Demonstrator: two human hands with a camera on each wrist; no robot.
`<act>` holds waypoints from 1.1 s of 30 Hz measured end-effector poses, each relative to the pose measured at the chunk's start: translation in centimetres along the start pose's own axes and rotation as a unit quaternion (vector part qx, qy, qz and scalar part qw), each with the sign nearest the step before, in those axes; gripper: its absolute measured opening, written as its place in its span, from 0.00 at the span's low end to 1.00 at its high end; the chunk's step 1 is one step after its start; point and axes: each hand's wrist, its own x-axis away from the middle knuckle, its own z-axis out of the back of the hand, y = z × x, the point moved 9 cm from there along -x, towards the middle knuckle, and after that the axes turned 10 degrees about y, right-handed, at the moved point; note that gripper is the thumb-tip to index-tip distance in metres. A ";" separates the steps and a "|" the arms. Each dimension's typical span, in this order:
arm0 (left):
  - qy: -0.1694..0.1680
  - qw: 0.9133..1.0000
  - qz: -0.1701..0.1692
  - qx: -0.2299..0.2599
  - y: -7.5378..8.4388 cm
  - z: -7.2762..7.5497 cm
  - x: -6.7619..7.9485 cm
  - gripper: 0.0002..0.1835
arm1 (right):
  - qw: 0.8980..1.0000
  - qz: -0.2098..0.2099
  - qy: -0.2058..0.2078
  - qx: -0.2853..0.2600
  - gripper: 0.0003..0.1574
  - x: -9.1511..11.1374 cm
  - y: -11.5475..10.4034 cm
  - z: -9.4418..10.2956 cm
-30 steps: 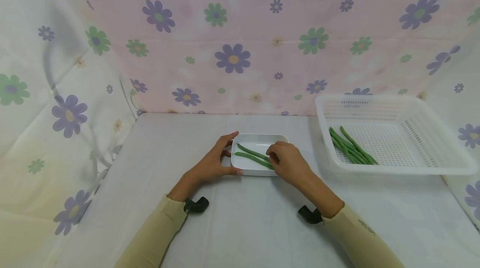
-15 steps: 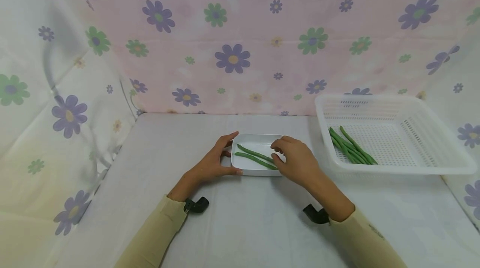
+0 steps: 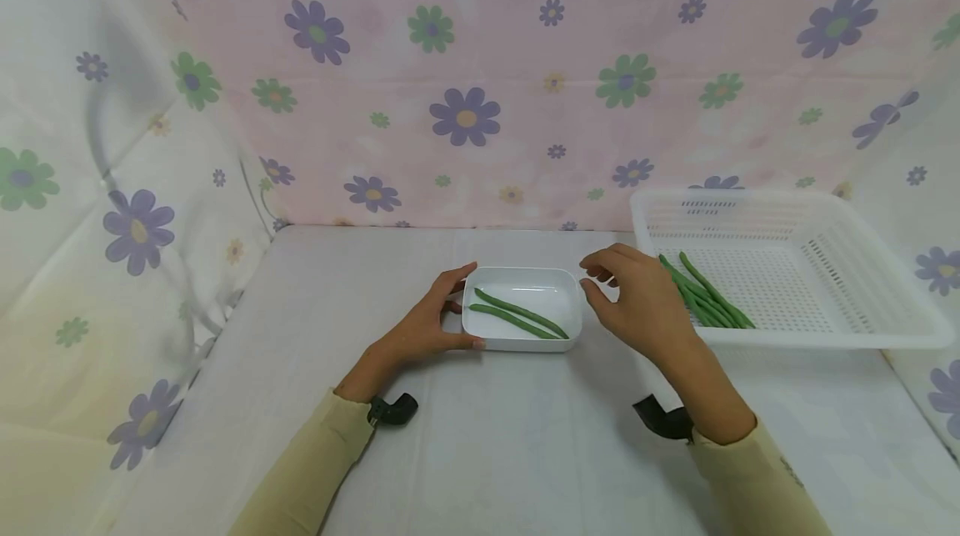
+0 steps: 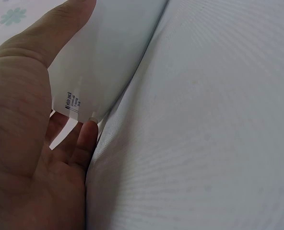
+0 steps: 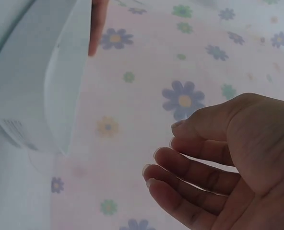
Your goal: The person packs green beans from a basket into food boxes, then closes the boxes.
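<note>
My left hand [image 3: 418,326] grips the left end of a small white rectangular dish [image 3: 558,290], thumb on the near side and fingers on the far side. The left wrist view shows the thumb along the dish wall [image 4: 103,52] and a fingertip near its printed corner. Inside lie two green beans side by side, an upper bean [image 3: 521,311] and a lower bean [image 3: 512,319], both slanting down to the right. Just right of the dish hovers my right hand [image 3: 641,298], fingers loosely bent and thumb apart. The right wrist view shows nothing between those fingers [image 5: 195,165].
A large white perforated basket [image 3: 810,339] stands at the right, partly behind my right hand. Several green beans [image 3: 712,298] lie at its left side. Flowered cloth [image 3: 510,44] closes off the back and sides of the white-covered table [image 3: 480,444].
The right hand has let go of the upper bean in the dish and moved right, past the dish's right end. The left hand and dish have stayed put.
</note>
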 end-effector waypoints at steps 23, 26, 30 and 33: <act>-0.004 1.000 0.007 0.019 3.8 0.2 0.7 0.63 | 0.994 -0.080 0.063 0.027 0.11 -0.4 9.2 6.0; -0.003 1.000 0.003 0.016 3.9 0.3 0.7 0.63 | 0.992 -0.100 0.063 0.037 0.11 -0.2 10.5 6.4; -0.002 1.000 -0.001 0.014 4.0 0.3 0.6 0.62 | 0.988 -0.139 0.041 0.058 0.13 0.1 12.5 6.5; -0.003 1.000 0.001 0.013 3.7 0.3 0.5 0.63 | 0.983 -0.165 0.014 0.080 0.15 0.3 13.8 6.3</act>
